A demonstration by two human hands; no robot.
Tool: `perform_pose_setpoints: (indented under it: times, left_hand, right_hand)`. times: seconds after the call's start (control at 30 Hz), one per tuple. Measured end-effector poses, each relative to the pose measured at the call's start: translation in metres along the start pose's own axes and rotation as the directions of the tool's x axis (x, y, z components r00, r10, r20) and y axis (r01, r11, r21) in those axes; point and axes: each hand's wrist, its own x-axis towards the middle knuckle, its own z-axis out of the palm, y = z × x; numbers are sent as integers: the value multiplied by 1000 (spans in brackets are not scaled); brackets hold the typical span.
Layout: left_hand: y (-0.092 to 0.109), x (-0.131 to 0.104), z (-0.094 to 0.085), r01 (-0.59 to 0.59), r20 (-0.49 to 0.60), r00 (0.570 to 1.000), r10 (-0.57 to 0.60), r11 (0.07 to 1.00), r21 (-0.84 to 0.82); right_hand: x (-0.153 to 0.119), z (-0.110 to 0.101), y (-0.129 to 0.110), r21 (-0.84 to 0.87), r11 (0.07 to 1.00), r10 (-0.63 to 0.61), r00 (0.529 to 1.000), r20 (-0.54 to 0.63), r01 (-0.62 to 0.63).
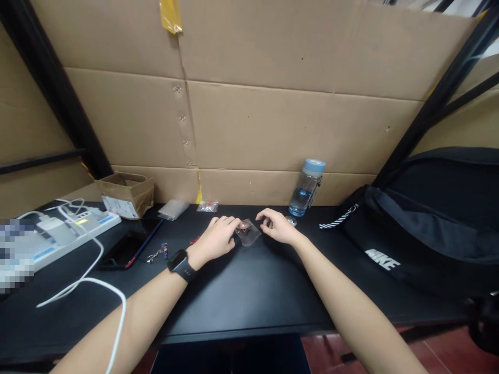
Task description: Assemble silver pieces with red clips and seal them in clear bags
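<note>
My left hand (217, 236), with a dark watch on the wrist, pinches the left side of a small clear plastic bag (248, 238). Something red and shiny shows inside the bag near its top; its kind is too small to make out. To the right of the bag is my right hand (277, 226), its fingers curved and apart, holding nothing I can see. A small round shiny object (291, 221) lies just behind the right hand. Small red pieces (194, 240) lie partly hidden behind my left wrist. Left of the watch rests a small charm with a metal clasp (164, 251).
On the left are a power strip (102, 223) with white cables, a phone (125, 248) and an open cardboard box (134, 192). Clear bags (173, 209) and another small packet (208, 206) lie by the cardboard wall. A water bottle (305, 189) and black backpack (421, 228) stand right.
</note>
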Motion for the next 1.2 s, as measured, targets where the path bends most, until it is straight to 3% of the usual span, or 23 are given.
perform_pose_setpoints:
  times: [0.13,0.27,0.47,0.6,0.77,0.9,0.97,1.07,1.2]
  left_hand:
    - [6,4,10,27,-44,999,-23,995,96]
    - [6,7,11,64,-73,995,-63,998,18]
    - [-1,9,8,323,-37,943,-331,936,-140]
    - [0,10,14,397,-56,912,-406,909,-127]
    - [13,6,19,305,-170,943,-286,947,97]
    - [21,4,17,252,-205,955,-213,949,189]
    - [19,3,17,179,-182,973,-141,960,215]
    - [11,1,17,76,-99,994,-54,969,234]
    - [2,-2,18,-8,-16,1000,11,976,216]
  right_hand:
    - [1,7,0,-46,998,-44,998,42,46]
    - [2,12,1,-5,998,-59,997,57,59]
    - [5,14,6,55,998,7,999,42,-9]
    - [7,23,6,-37,995,90,995,45,-89]
    - [7,38,7,-234,961,143,989,-48,-150]
    - [7,40,7,-254,958,103,988,-117,-130]
    - [6,37,7,-244,969,15,996,-86,-36]
    - [5,29,5,-235,967,-88,995,52,98]
    - [3,19,2,-186,968,-134,973,190,170]
